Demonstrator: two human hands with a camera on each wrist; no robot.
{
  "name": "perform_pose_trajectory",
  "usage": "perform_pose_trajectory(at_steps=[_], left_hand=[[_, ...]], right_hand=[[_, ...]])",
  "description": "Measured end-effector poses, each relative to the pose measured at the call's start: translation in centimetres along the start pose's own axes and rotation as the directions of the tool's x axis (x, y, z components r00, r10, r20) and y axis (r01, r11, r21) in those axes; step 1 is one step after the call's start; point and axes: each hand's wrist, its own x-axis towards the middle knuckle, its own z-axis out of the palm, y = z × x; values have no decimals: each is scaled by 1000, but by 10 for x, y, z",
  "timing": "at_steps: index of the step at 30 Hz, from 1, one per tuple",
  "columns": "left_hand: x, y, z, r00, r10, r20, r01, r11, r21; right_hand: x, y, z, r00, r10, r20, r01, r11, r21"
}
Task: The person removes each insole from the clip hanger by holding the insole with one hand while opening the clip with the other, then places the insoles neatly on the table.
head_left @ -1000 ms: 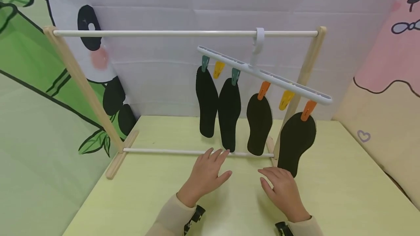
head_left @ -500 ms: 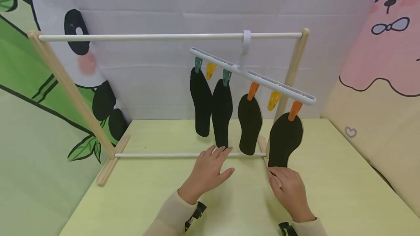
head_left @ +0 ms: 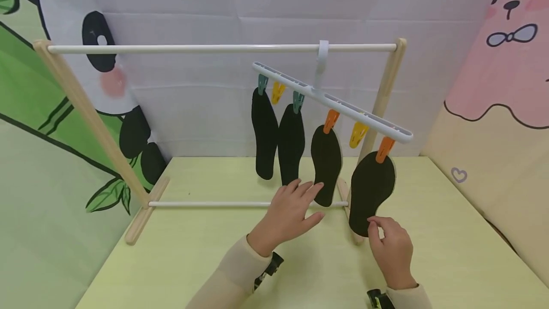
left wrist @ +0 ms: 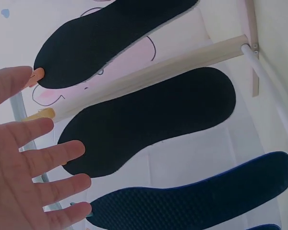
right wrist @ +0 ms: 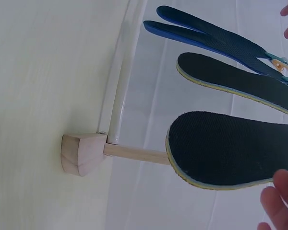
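Observation:
A white clip hanger [head_left: 334, 101] hooks over the top bar of a rack. Four black insoles hang from its green and orange clips: the far pair from green, the near pair from orange. My left hand [head_left: 291, 211], fingers spread and holding nothing, is in front of the two middle insoles and overlaps the lower end of the second one [head_left: 291, 142]. My right hand [head_left: 390, 244] is at the lower edge of the nearest insole [head_left: 372, 190], thumb and forefinger close together. In the right wrist view, its fingertips [right wrist: 285, 182] overlap that insole's edge [right wrist: 221, 148].
The rack has wooden legs [head_left: 92, 120], a white top bar [head_left: 188, 49] and a low crossbar [head_left: 206, 204]. Two yellow clips [head_left: 358, 134] on the hanger hold nothing. A pale yellow table [head_left: 180, 271] lies below, with cartoon cloth behind.
My left hand has moved right, toward the third insole. My right hand has shifted right from the nearest insole's tip to its side. The head view has panned slightly right.

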Motion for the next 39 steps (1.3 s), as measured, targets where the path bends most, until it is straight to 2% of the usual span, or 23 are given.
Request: perform_pose_trajectory(at_steps=[4, 7, 12, 15, 21, 29, 33, 39], left_hand=[[5, 2, -1, 1000, 0, 28, 1, 1000, -27], [7, 2, -2, 999, -4, 53, 8, 997, -78], [11, 1, -1, 999, -2, 54, 11, 984, -176], [14, 1, -2, 999, -2, 47, 12, 978, -208], [18, 3, -6, 999, -3, 45, 14, 972, -235], [22, 7, -10, 998, -10, 63, 26, 967, -254], [24, 8, -10, 997, -14, 74, 33, 965, -260], [27, 3, -10, 999, -2, 42, 12, 974, -225]], right_hand=[[1, 1, 0, 995, 96, 22, -96, 995, 0], [2, 0, 0, 982, 178, 68, -178, 984, 1], [4, -4, -1, 925, 341, 170, -348, 937, 14], [5, -4, 0, 898, 393, 201, -407, 913, 33], [7, -5, 1, 884, 403, 234, -427, 902, 58], [9, -7, 1, 870, 420, 257, -443, 896, 34], [9, -7, 1, 871, 417, 260, -438, 898, 27], [9, -10, 2, 874, 407, 266, -429, 903, 28]])
